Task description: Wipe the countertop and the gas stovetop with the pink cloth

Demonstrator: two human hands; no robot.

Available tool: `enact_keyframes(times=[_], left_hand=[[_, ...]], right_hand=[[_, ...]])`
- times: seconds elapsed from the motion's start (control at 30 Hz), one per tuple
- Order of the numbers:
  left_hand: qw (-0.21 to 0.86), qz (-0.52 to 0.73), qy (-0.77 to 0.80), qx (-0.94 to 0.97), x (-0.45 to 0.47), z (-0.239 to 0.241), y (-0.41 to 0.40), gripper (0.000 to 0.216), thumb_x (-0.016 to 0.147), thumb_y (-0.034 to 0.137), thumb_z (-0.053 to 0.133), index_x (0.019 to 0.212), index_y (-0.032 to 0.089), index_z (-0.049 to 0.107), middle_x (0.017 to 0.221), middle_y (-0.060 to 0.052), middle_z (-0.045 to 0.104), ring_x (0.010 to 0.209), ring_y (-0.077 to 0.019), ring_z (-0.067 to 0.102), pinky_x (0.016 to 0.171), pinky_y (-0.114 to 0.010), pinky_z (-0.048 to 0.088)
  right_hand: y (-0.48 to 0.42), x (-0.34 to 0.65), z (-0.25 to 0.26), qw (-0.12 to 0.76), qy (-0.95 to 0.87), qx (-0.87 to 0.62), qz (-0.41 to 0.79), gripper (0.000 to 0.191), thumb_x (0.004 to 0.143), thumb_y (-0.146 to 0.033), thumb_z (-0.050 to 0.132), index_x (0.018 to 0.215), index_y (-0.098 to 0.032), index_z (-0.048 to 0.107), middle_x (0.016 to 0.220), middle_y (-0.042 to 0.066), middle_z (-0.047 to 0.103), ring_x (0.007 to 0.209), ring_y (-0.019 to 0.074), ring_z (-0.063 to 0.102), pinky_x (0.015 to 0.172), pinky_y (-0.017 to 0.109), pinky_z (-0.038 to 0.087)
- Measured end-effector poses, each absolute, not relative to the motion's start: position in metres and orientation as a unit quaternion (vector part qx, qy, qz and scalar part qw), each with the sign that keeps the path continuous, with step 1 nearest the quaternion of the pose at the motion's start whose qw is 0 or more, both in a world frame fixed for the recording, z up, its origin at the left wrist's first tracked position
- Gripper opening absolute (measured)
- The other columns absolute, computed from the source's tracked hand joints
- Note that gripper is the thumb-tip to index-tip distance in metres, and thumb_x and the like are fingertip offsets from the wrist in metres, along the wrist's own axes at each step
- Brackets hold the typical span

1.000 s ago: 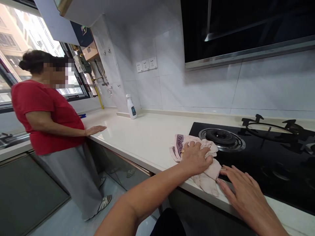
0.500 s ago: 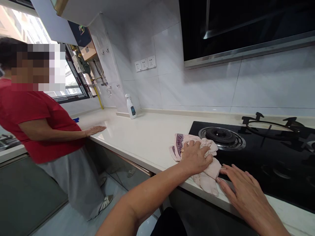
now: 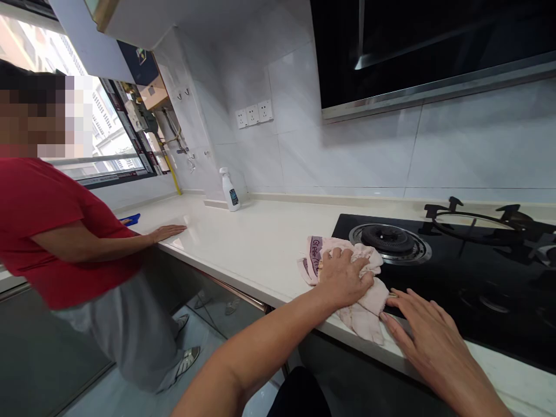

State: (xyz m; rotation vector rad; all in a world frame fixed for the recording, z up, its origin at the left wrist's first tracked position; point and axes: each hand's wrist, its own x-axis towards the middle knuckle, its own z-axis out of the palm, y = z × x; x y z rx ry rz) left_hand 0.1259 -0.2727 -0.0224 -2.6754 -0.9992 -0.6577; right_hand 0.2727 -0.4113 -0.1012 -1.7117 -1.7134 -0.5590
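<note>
A pale pink cloth [image 3: 362, 321] with a purple lettered band lies bunched where the white countertop meets the black gas stove [image 3: 438, 289]. My left hand [image 3: 345, 278] presses on it from above, fingers curved over its folds. Just to the right, my right hand [image 3: 428, 327] rests at the stove's front edge with fingers stretched out and apart. Its thumb and index fingertips are at the cloth's right edge. A thin, light-coloured thing shows by the index fingertip, too small to name.
A burner [image 3: 388, 240] and a raised pan support [image 3: 478, 226] are on the stove. A white spray bottle [image 3: 230, 191] stands by the wall. At left, a person in red [image 3: 87, 231] rests a hand [image 3: 167, 233] on the countertop [image 3: 247, 243]. A range hood [image 3: 434, 52] hangs above.
The person at left has leaned further left, and more of a blue object behind them shows. My hands and the cloth have barely moved; the view has shifted slightly.
</note>
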Motion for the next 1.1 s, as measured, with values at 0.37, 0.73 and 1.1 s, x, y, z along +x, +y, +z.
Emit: enact_keyframes(times=[0.37, 0.73, 1.1], left_hand=[[0.110, -0.228, -0.338, -0.906, 0.1255, -0.0227, -0.2723, 0.040, 0.102, 0.051, 0.049, 0.134, 0.036, 0.068, 0.130, -0.005, 0.066, 0.119, -0.0301, 0.055, 0.103, -0.052, 0.044], [0.107, -0.225, -0.339, -0.907, 0.1263, -0.0232, -0.2719, 0.041, 0.102, 0.051, 0.049, 0.136, 0.036, 0.067, 0.130, -0.005, 0.066, 0.120, -0.0301, 0.054, 0.102, -0.051, 0.043], [0.117, -0.221, -0.338, -0.907, 0.1262, -0.0256, -0.2698, 0.042, 0.103, 0.052, 0.047, 0.138, 0.037, 0.065, 0.130, -0.005, 0.065, 0.119, -0.0305, 0.054, 0.101, -0.051, 0.044]], right_hand=[[-0.4100, 0.2712, -0.0987, 0.327, -0.649, -0.653, -0.214, 0.050, 0.104, -0.056, 0.033, 0.115, -0.022, 0.069, 0.130, 0.012, 0.073, 0.132, 0.0363, 0.060, 0.111, 0.062, 0.041], [-0.4116, 0.2716, -0.0975, 0.328, -0.656, -0.638, -0.234, 0.047, 0.105, -0.054, 0.034, 0.116, -0.022, 0.067, 0.129, 0.012, 0.072, 0.130, 0.0372, 0.061, 0.108, 0.062, 0.043], [-0.4122, 0.2713, -0.0978, 0.322, -0.655, -0.640, -0.239, 0.046, 0.105, -0.053, 0.035, 0.118, -0.021, 0.066, 0.131, 0.013, 0.072, 0.131, 0.0366, 0.060, 0.110, 0.062, 0.043]])
